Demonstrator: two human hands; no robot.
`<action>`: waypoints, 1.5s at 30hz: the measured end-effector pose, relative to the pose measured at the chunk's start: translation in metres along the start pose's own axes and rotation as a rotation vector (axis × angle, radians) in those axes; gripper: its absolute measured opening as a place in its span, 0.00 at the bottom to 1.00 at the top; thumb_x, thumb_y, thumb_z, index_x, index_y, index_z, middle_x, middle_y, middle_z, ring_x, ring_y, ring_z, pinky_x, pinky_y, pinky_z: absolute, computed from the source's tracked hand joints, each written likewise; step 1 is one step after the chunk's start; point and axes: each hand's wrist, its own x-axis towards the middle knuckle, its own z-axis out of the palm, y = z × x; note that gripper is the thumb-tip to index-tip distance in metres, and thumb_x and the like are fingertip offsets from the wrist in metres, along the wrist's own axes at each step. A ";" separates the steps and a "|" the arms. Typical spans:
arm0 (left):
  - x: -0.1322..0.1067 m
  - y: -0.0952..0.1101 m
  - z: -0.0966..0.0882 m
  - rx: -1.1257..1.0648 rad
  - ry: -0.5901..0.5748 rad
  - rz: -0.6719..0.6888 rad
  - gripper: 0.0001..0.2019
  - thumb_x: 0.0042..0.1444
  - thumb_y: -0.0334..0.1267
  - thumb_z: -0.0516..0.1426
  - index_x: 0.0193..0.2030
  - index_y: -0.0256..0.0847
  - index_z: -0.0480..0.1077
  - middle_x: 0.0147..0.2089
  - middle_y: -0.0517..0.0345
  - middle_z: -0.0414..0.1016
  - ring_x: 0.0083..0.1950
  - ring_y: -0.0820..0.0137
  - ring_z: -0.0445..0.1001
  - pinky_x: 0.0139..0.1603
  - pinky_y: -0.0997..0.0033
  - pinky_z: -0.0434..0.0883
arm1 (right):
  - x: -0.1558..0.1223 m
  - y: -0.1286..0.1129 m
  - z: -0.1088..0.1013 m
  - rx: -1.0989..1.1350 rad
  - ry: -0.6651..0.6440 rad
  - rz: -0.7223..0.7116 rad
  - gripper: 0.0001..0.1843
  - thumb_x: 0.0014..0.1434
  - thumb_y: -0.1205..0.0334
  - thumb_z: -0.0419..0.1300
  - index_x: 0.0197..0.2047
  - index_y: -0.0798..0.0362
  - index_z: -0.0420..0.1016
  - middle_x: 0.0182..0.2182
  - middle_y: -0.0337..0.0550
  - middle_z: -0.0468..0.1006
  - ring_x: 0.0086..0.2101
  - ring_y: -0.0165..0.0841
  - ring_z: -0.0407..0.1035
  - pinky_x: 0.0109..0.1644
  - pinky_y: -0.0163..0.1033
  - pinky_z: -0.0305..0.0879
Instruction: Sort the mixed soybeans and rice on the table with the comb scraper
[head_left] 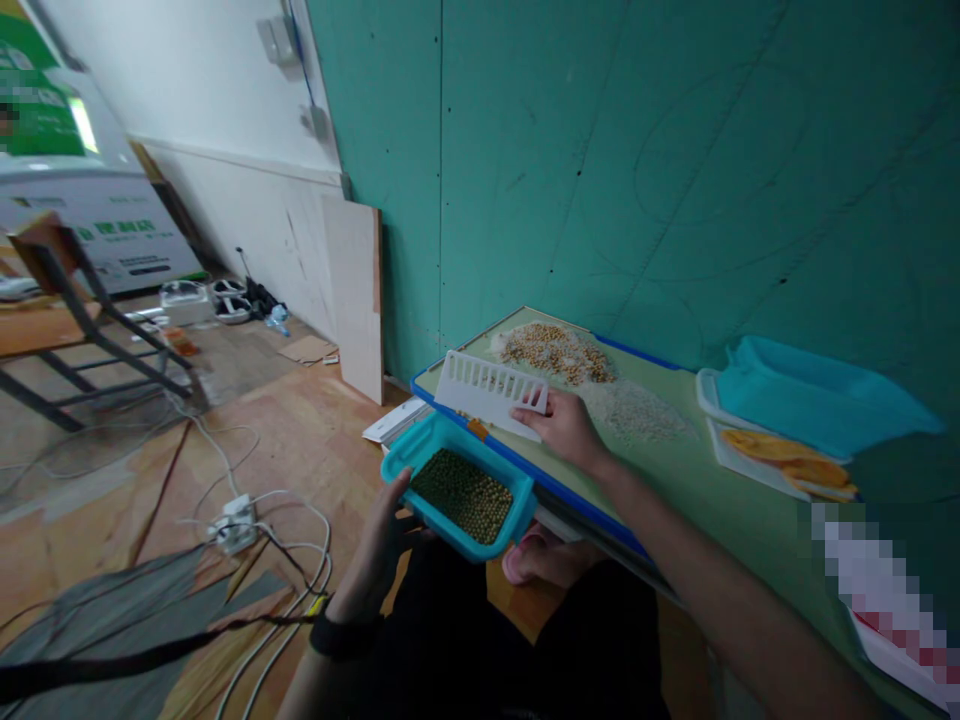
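My left hand grips the near-left end of a blue plastic tub, which sits just below the table edge, over my lap. Inside it lie dark green beans on the left and yellowish beans on the right. A white slotted plastic plate is pinched in my right hand, held tilted over the edge of the green table. Behind the plate, a heap of yellow-brown beans mixed with white grains is spread on the tabletop. More white grains lie to its right.
A larger blue bin and a white tray with a yellow cloth stand on the table's right, against the green wall. Cables and a power strip lie on the floor at left. A chair stands farther off.
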 end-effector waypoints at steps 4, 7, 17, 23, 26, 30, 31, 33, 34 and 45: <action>-0.013 0.000 0.008 -0.031 -0.094 0.027 0.34 0.58 0.57 0.61 0.68 0.43 0.66 0.62 0.44 0.75 0.44 0.59 0.83 0.35 0.64 0.80 | -0.029 -0.017 0.000 -0.161 0.051 -0.068 0.05 0.61 0.57 0.65 0.36 0.47 0.80 0.33 0.43 0.86 0.32 0.39 0.80 0.37 0.39 0.73; -0.021 -0.003 0.011 -0.054 -0.194 0.053 0.33 0.60 0.55 0.61 0.70 0.48 0.65 0.70 0.48 0.69 0.53 0.58 0.81 0.42 0.63 0.81 | -0.047 -0.024 0.004 -0.316 0.073 -0.121 0.09 0.64 0.53 0.62 0.37 0.47 0.80 0.30 0.45 0.85 0.29 0.39 0.79 0.32 0.38 0.69; -0.008 -0.022 0.000 -0.098 -0.113 0.052 0.36 0.50 0.47 0.69 0.66 0.44 0.70 0.54 0.47 0.82 0.54 0.54 0.81 0.47 0.61 0.80 | -0.044 -0.021 -0.010 -0.335 0.130 -0.166 0.10 0.66 0.55 0.60 0.40 0.50 0.81 0.31 0.44 0.85 0.31 0.37 0.79 0.35 0.36 0.69; -0.024 -0.005 0.019 -0.115 -0.186 0.025 0.32 0.57 0.50 0.65 0.66 0.40 0.69 0.56 0.44 0.81 0.46 0.57 0.84 0.43 0.62 0.80 | 0.034 0.020 -0.050 -0.068 0.250 0.069 0.08 0.49 0.62 0.71 0.33 0.55 0.82 0.33 0.48 0.86 0.35 0.43 0.81 0.41 0.43 0.74; -0.027 -0.002 0.023 -0.064 -0.097 -0.065 0.29 0.63 0.52 0.58 0.67 0.39 0.68 0.54 0.42 0.82 0.38 0.60 0.84 0.34 0.65 0.79 | 0.055 0.043 -0.054 0.060 0.274 0.151 0.12 0.45 0.60 0.73 0.34 0.56 0.83 0.34 0.49 0.86 0.37 0.45 0.81 0.45 0.47 0.75; -0.015 -0.007 0.019 -0.011 -0.017 -0.095 0.29 0.60 0.53 0.60 0.65 0.42 0.69 0.56 0.44 0.81 0.39 0.58 0.85 0.31 0.66 0.78 | 0.051 0.058 -0.054 0.117 0.282 0.170 0.17 0.42 0.57 0.74 0.35 0.57 0.84 0.36 0.50 0.86 0.38 0.46 0.81 0.45 0.48 0.75; -0.012 -0.010 0.017 -0.017 -0.021 -0.104 0.30 0.58 0.53 0.62 0.64 0.42 0.70 0.55 0.44 0.81 0.40 0.57 0.85 0.32 0.65 0.79 | 0.048 0.060 -0.056 0.117 0.281 0.184 0.18 0.41 0.57 0.75 0.35 0.57 0.84 0.36 0.50 0.86 0.38 0.46 0.81 0.45 0.48 0.76; -0.008 -0.015 0.017 -0.038 -0.025 -0.115 0.32 0.55 0.53 0.65 0.65 0.42 0.70 0.53 0.43 0.82 0.41 0.55 0.85 0.36 0.61 0.80 | 0.042 0.063 -0.061 0.117 0.285 0.223 0.18 0.40 0.57 0.75 0.35 0.58 0.84 0.36 0.51 0.86 0.38 0.47 0.80 0.43 0.47 0.76; -0.008 -0.017 0.017 -0.046 -0.029 -0.115 0.33 0.54 0.53 0.65 0.65 0.44 0.69 0.52 0.44 0.83 0.42 0.54 0.85 0.38 0.59 0.80 | 0.041 0.064 -0.064 0.119 0.291 0.240 0.18 0.40 0.57 0.74 0.35 0.58 0.84 0.36 0.51 0.86 0.38 0.46 0.80 0.43 0.47 0.75; -0.014 -0.018 0.027 0.034 -0.085 -0.058 0.34 0.53 0.56 0.65 0.65 0.47 0.69 0.58 0.43 0.80 0.52 0.47 0.82 0.49 0.48 0.79 | 0.039 0.080 -0.076 0.220 0.319 0.376 0.18 0.36 0.59 0.73 0.34 0.56 0.82 0.35 0.48 0.85 0.37 0.43 0.79 0.40 0.45 0.74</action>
